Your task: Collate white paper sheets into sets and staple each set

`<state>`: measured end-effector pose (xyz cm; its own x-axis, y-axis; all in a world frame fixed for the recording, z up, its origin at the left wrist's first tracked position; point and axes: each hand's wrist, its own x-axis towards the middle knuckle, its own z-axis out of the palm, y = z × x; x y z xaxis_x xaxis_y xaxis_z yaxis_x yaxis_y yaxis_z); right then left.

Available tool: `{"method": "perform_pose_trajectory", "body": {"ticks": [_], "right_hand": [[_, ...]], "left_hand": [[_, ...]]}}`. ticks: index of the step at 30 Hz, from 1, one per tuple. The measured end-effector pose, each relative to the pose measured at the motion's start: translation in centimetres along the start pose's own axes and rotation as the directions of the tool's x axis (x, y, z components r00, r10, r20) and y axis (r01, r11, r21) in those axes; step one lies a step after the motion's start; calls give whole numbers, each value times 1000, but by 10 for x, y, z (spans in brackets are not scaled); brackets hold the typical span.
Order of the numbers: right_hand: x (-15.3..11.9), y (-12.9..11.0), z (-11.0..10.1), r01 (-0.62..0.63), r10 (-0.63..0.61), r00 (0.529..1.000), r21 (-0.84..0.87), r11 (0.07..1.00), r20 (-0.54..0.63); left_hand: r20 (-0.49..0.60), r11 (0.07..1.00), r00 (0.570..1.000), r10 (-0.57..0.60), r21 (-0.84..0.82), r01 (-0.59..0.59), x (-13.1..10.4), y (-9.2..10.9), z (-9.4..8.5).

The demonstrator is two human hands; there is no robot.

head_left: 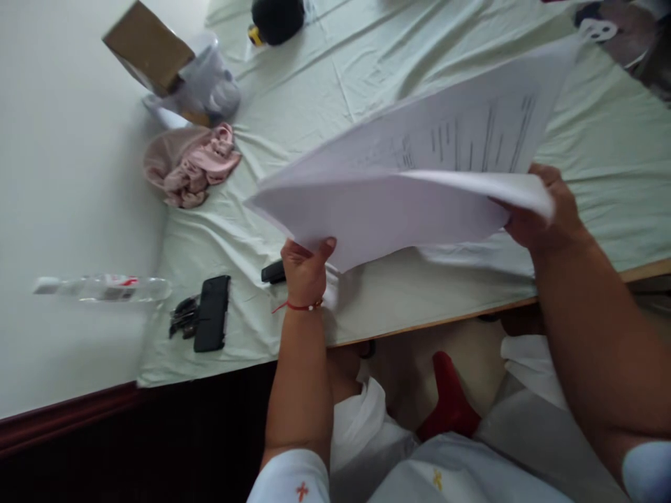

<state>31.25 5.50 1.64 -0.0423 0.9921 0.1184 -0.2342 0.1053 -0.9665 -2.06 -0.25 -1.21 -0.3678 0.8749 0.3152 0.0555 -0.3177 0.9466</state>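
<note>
I note both hands closed on the papers (419, 181): left hand (304, 269) pinches the lower edge, right hand (545, 209) the right edge, sheets lifted off the surface (314, 98).

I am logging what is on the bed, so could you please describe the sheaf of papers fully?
The papers are a loose sheaf of white sheets, the top one printed with faint lines of text, too blurred to read. They are lifted above the pale green sheet, tilted and fanned apart. The left hand pinches the near corner; the right hand grips the opposite edge.
</note>
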Motion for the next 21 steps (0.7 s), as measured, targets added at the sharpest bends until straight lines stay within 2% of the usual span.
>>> {"method": "perform_pose_trajectory", "body": {"ticks": [3,7,10,13,15,19,21], "right_hand": [[1,7,-2,-18,20,999,35,999,-49],[2,10,-5,60,-55,996,73,995,-76],[1,9,-7,84,-83,996,24,996,-27],[0,9,-7,5,-3,1000,-117,993,21],[-1,10,-6,-34,37,999,-166,986,13],[-1,9,-5,-2,0,1000,-146,989,-13],[-2,6,-4,-36,38,999,-180,983,11]], "left_hand": [[-12,996,999,-48,69,49,-1,-1,4],[-63,999,998,1,36,1,2,7,2],[1,998,1000,-21,65,21,3,13,-6],[82,973,990,-119,209,99,1,14,-11],[85,952,985,-148,283,118,-2,14,-13],[65,968,990,-127,225,110,-5,11,-16],[96,957,984,-150,264,121,-4,9,-19]]}}
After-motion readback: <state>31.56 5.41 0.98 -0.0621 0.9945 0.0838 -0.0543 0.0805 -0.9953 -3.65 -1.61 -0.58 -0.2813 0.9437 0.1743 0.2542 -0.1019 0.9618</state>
